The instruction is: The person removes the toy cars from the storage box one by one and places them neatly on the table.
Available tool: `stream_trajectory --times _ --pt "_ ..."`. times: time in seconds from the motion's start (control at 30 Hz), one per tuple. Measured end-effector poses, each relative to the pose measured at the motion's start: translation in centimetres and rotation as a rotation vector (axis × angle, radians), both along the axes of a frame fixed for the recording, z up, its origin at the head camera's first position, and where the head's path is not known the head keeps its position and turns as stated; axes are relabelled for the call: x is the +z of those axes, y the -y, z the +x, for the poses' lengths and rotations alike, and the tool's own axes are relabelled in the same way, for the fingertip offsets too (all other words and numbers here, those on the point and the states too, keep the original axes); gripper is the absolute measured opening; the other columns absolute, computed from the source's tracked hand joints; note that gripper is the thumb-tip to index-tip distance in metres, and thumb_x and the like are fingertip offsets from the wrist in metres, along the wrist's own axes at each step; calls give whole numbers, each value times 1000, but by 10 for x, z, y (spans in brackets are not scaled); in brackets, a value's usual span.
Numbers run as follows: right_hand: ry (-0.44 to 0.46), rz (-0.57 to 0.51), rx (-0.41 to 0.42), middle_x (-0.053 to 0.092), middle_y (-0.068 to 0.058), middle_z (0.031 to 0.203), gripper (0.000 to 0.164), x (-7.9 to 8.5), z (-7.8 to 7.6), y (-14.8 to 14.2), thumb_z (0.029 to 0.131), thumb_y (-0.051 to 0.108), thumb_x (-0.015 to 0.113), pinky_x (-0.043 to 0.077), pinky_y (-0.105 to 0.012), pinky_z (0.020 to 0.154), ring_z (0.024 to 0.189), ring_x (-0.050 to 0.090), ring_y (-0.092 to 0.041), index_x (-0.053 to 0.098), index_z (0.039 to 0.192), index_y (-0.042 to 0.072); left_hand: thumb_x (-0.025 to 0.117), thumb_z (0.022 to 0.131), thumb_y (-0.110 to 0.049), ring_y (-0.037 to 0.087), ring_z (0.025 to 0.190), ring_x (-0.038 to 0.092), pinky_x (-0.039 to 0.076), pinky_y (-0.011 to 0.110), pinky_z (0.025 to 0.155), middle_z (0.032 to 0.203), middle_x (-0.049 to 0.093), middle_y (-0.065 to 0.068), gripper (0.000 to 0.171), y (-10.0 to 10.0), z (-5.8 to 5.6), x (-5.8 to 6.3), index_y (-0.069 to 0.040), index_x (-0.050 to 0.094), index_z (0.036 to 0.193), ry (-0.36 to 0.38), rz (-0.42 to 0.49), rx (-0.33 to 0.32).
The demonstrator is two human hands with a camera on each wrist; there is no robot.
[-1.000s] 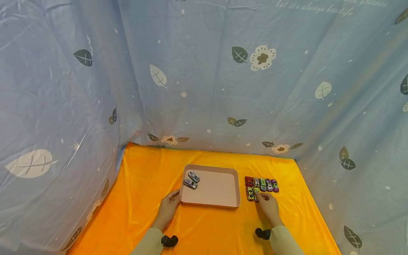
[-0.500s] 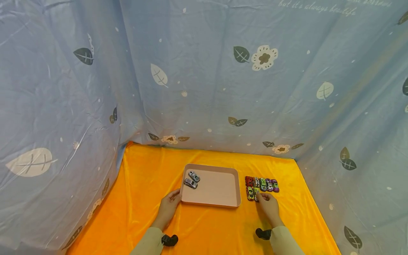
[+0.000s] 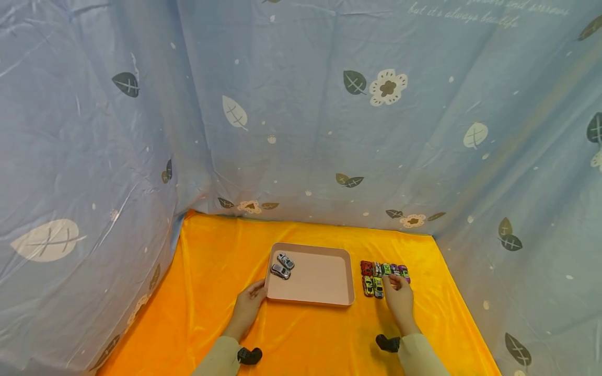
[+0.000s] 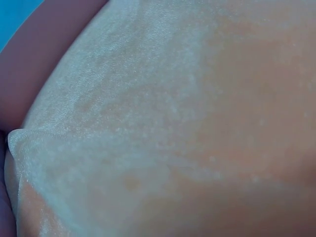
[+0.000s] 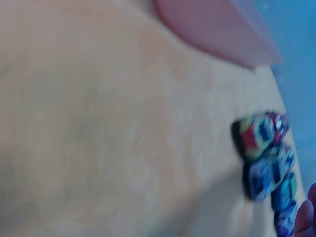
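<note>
My left hand [image 3: 248,307] touches the near left corner of a shallow pink tray [image 3: 324,300]; its finger contact is partly hidden. Inside the tray, at the left, lie two silver toy cars, one [image 3: 280,271] nearer me and one [image 3: 285,260] behind it. My right hand [image 3: 400,300] hovers over the right part of the toy car group, thumb and fingers apart, with nothing seen between them. Beside its fingertips are a green toy car [image 3: 386,269] and a purple toy car [image 3: 405,272]. Two yellow toy cars [image 3: 368,286] sit nearer me, left of that hand.
A red toy car [image 3: 367,268] heads the back row, close to the tray's right side. Orange cloth [image 3: 310,334] covers the table. Blue patterned curtains [image 3: 301,130] stand behind and at both sides. Each wrist wears a black camera [image 3: 249,356].
My right hand has left the right-hand yellow toy car and moved slightly away from me and to the right, toward the back row. My left hand stays at the tray.
</note>
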State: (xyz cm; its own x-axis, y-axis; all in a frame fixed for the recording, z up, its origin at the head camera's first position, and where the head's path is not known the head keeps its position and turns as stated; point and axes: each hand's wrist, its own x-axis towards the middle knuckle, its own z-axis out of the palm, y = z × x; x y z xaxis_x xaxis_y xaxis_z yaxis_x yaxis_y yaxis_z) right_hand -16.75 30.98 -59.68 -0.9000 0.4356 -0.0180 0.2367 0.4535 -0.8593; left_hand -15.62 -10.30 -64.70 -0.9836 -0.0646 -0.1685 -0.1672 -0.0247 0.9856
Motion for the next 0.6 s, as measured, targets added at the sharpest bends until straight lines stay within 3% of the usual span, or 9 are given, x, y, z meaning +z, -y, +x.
stream_trajectory --times 0.3,0.47,0.6 --pt "-49 -100 101 57 -10 109 49 14 -14 32 95 40 61 46 -18 64 88 49 -21 56 127 4 61 97 -24 26 119 57 47 38 98 131 59 12 43 -2 -1 -1 -8 56 136 10 -4 -12" --pt "-90 -101 159 59 -10 103 40 16 -20 55 94 32 65 45 -18 64 83 50 -21 59 122 3 58 99 -22 30 124 52 45 40 100 136 54 15 44 -1 0 0 -6 52 140 -43 -25 -44" --pt "-100 -82 219 61 -10 104 39 18 -24 75 93 28 67 47 -23 71 86 53 -21 60 122 2 53 101 -18 29 131 44 39 42 105 143 48 13 47 0 -2 0 -9 45 146 -107 -105 -116"
